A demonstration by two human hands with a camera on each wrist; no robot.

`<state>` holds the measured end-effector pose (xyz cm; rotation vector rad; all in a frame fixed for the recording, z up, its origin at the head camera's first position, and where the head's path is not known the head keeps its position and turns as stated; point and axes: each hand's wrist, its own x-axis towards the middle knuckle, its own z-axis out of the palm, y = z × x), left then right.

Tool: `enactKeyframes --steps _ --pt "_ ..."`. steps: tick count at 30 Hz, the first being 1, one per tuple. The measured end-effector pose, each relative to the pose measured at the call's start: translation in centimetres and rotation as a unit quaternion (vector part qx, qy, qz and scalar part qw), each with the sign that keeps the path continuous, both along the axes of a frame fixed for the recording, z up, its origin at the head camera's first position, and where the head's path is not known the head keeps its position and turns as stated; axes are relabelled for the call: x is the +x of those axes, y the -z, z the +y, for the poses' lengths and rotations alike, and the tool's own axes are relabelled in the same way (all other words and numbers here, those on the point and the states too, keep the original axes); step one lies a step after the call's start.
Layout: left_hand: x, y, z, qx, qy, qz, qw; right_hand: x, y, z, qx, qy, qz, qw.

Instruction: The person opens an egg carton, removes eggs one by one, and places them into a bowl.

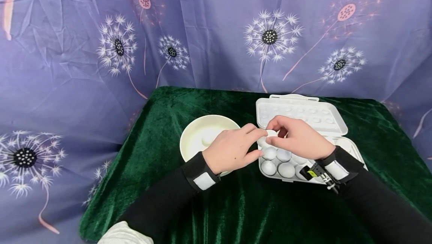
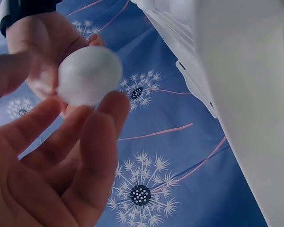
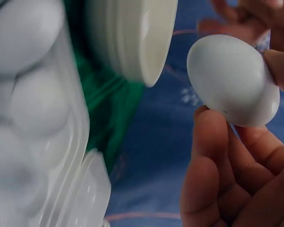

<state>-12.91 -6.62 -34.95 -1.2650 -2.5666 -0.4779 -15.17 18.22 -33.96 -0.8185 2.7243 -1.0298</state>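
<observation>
My right hand pinches a white egg between thumb and fingertips, over the left end of an egg carton. Close by on the left, my left hand reaches toward the same egg with its fingers spread. In the left wrist view its fingertips overlap the lower edge of the egg, and its thumb stands apart. Several white eggs sit in the carton's cups. A cream bowl, partly hidden by my left hand, has a pale rounded thing inside.
The carton's lid lies folded back behind its base. Dark green velvet covers the table. Purple cloth with a dandelion print hangs behind and on the left. A wrist camera on my right wrist hangs over the carton.
</observation>
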Motion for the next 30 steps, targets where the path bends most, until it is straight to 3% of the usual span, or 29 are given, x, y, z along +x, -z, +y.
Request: enactKeyframes --steps 7,20,24,30 --pt "0.0 0.0 0.0 0.048 0.011 0.019 0.9986 0.6 -0.3 -1.2 -0.041 -0.009 -0.026 0.999" --pt "0.1 -0.3 -0.4 0.051 0.004 0.031 0.9982 0.9 -0.1 -2.2 -0.075 -0.018 -0.052 0.996" --pt "-0.1 -0.4 -0.6 0.041 0.004 0.022 0.9989 0.8 0.1 -2.5 -0.076 -0.015 -0.053 0.996" --pt "-0.9 -0.5 -1.3 0.016 -0.003 -0.018 0.9997 0.5 0.6 -2.4 -0.085 -0.012 -0.064 0.994"
